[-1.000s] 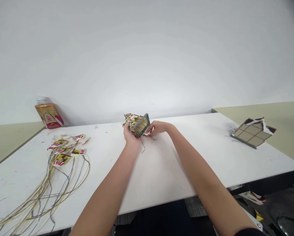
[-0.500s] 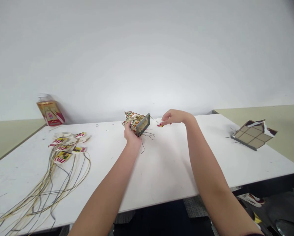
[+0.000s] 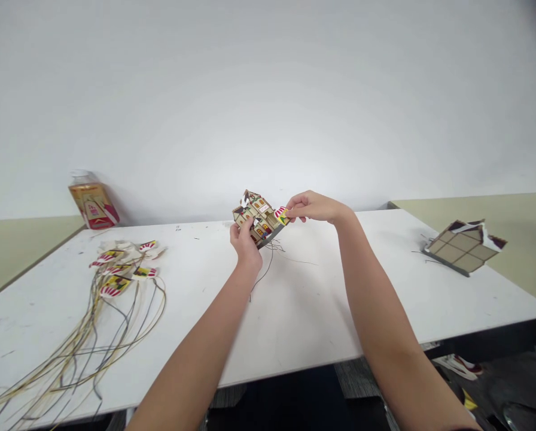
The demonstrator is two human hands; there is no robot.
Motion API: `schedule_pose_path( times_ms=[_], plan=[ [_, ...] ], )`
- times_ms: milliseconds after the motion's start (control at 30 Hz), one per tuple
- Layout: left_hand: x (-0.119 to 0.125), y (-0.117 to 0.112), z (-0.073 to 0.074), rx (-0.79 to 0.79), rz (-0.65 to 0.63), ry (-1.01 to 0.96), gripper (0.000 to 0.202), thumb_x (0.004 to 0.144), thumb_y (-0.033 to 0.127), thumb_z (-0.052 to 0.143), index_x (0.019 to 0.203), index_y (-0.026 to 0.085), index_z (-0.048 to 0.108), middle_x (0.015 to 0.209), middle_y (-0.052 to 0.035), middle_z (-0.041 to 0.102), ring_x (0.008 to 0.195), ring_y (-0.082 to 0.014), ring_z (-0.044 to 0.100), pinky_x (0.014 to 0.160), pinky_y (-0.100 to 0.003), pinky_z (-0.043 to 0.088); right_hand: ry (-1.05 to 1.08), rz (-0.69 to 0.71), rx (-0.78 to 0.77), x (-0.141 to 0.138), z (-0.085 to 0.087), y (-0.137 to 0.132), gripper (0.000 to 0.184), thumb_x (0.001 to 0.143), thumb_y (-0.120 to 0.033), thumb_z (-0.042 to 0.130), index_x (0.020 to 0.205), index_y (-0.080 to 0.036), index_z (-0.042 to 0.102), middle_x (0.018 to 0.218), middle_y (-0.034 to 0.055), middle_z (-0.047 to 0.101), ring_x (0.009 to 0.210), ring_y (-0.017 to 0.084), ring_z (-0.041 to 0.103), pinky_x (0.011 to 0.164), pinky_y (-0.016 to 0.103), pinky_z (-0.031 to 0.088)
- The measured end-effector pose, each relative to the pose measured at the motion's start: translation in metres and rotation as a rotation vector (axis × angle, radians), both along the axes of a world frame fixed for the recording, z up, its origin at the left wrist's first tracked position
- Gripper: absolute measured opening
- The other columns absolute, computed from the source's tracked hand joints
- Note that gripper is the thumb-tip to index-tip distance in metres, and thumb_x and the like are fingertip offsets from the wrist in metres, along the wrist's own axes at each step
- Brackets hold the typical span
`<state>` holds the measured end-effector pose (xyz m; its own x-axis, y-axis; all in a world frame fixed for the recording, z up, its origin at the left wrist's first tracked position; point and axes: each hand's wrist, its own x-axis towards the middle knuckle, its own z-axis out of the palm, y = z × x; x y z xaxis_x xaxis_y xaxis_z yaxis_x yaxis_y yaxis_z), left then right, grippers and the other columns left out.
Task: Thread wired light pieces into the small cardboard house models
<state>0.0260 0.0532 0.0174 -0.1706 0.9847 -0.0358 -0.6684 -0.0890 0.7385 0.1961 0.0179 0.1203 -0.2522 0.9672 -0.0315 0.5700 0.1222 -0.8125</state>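
A small model house [image 3: 259, 211] with a printed front and a grey base is gripped by my left hand [image 3: 246, 242], tilted above the table. Thin dark wires [image 3: 266, 272] hang from under its base. My right hand [image 3: 310, 206] pinches a small red-and-white striped awning piece [image 3: 282, 215] with a yellow part. That piece is held against or just in front of the house's right lower front; I cannot tell whether they touch.
Several similar striped pieces [image 3: 115, 286] with long wires [image 3: 77, 347] lie on the white table [image 3: 295, 323] at left. A bottle [image 3: 93, 203] with amber contents stands by the wall. Another model house [image 3: 465, 246] rests tilted at the right.
My left hand has turned the house so its printed front faces me. My right hand has brought the striped piece left, up to the house.
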Motion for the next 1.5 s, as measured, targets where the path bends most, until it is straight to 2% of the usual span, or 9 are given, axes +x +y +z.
schedule_pose_path(
  times_ms=[133,233,467,600,800,1067,1200,1333,1500],
  plan=[
    [0.0,-0.003,0.002,-0.001,-0.018,-0.002,0.033,0.062,0.035,0.071,0.08,0.019,0.049,0.079,0.0001,0.062,0.072,-0.0169,0.063,0.065,-0.03,0.05,-0.025,-0.095,0.047,-0.014,-0.006,0.008,0.023,0.079,-0.038,0.065,0.091,-0.018,0.062,0.077,0.0034,0.067,0.058,0.009,0.053,0.058,0.024,0.042],
    [0.001,-0.004,0.003,-0.008,-0.011,0.005,0.034,0.062,0.035,0.072,0.082,0.019,0.05,0.08,0.0003,0.062,0.07,-0.0157,0.062,0.064,-0.029,0.049,-0.088,-0.097,0.092,-0.021,-0.01,0.012,0.021,0.08,-0.037,0.063,0.088,-0.018,0.06,0.076,0.0022,0.066,0.056,0.009,0.053,0.058,0.025,0.043],
    [0.001,-0.004,0.004,-0.025,0.004,-0.041,0.034,0.062,0.034,0.072,0.083,0.019,0.05,0.082,0.0001,0.063,0.073,-0.0167,0.064,0.066,-0.03,0.05,-0.311,-0.141,0.36,-0.035,-0.012,0.013,0.011,0.078,-0.029,0.059,0.078,-0.019,0.061,0.085,0.0014,0.066,0.074,0.012,0.055,0.062,0.024,0.038],
    [0.002,-0.005,0.006,-0.047,-0.007,-0.077,0.033,0.062,0.032,0.071,0.087,0.019,0.054,0.086,-0.0012,0.065,0.078,-0.0184,0.066,0.068,-0.031,0.05,-0.386,-0.157,0.392,-0.039,-0.011,0.012,0.011,0.077,-0.028,0.059,0.081,-0.018,0.061,0.089,0.0023,0.065,0.078,0.014,0.054,0.064,0.025,0.037],
    [0.002,-0.005,0.004,-0.024,-0.052,-0.125,0.032,0.062,0.031,0.072,0.089,0.018,0.057,0.088,-0.0024,0.067,0.082,-0.0196,0.067,0.072,-0.031,0.052,-0.418,-0.183,0.329,-0.036,-0.016,0.014,0.025,0.078,-0.037,0.059,0.096,-0.018,0.056,0.103,0.0063,0.064,0.082,0.017,0.056,0.066,0.028,0.041],
    [0.002,-0.01,0.006,0.029,-0.2,-0.074,0.05,0.052,0.031,0.086,0.09,0.016,0.057,0.089,-0.007,0.069,0.076,-0.0202,0.067,0.075,-0.036,0.053,-0.22,-0.155,0.155,-0.028,-0.015,0.012,0.044,0.078,-0.044,0.064,0.114,-0.022,0.05,0.118,0.0092,0.06,0.086,0.017,0.061,0.061,0.026,0.048],
    [0.001,-0.011,0.006,0.029,-0.224,-0.059,0.051,0.049,0.029,0.087,0.088,0.016,0.056,0.087,-0.0061,0.069,0.075,-0.021,0.068,0.074,-0.037,0.054,-0.121,-0.131,0.093,-0.018,-0.014,0.011,0.056,0.073,-0.049,0.071,0.119,-0.024,0.05,0.125,0.0095,0.057,0.095,0.019,0.062,0.072,0.028,0.052],
    [0.002,-0.011,0.004,0.038,-0.232,-0.058,0.052,0.048,0.026,0.087,0.089,0.017,0.055,0.088,-0.0055,0.07,0.074,-0.0203,0.068,0.073,-0.036,0.054,-0.008,-0.142,-0.005,-0.01,-0.015,0.01,0.072,0.071,-0.057,0.07,0.131,-0.027,0.044,0.134,0.0096,0.053,0.102,0.02,0.062,0.08,0.03,0.052],
    [0.003,-0.012,0.003,0.047,-0.239,-0.031,0.054,0.047,0.027,0.087,0.089,0.016,0.056,0.087,-0.0054,0.07,0.071,-0.0196,0.068,0.069,-0.034,0.053,0.065,-0.106,-0.2,-0.005,-0.026,0.018,0.075,0.069,-0.061,0.07,0.131,-0.025,0.047,0.122,0.0093,0.063,0.102,0.021,0.063,0.074,0.027,0.054]
  ],
)
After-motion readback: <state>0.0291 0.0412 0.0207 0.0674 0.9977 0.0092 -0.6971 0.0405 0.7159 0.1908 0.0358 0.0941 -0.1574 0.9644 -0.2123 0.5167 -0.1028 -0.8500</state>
